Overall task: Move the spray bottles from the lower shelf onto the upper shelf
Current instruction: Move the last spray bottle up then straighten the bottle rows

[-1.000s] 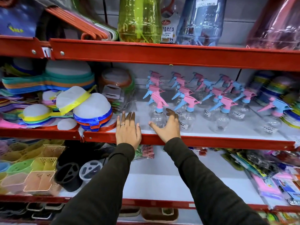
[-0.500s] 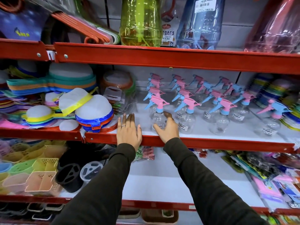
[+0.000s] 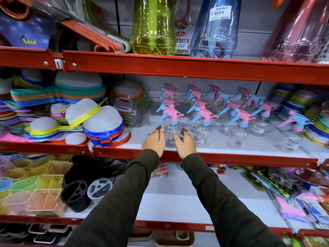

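Note:
Several clear spray bottles with pink and blue trigger heads stand in rows on the white middle shelf (image 3: 222, 148). The front-left spray bottle (image 3: 171, 127) stands upright between my two hands. My left hand (image 3: 154, 142) is at its left side and my right hand (image 3: 185, 143) at its right, fingers curved toward the bottle. Both hands sit close to it at the shelf's front edge, and I cannot tell whether they touch it. The white shelf below (image 3: 170, 202) is bare between my sleeves.
Stacked coloured strainers (image 3: 99, 125) crowd the same shelf to the left, and coloured stacked ware (image 3: 316, 125) to the right. The red-edged top shelf (image 3: 178, 66) holds tall green, blue and pink bottles and hangers. Baskets and black cups (image 3: 74, 195) sit lower left, packets lower right.
My left hand has moved right from flat on the shelf edge to the front bottle's left side. My right hand has turned from in front of the bottle to its right side.

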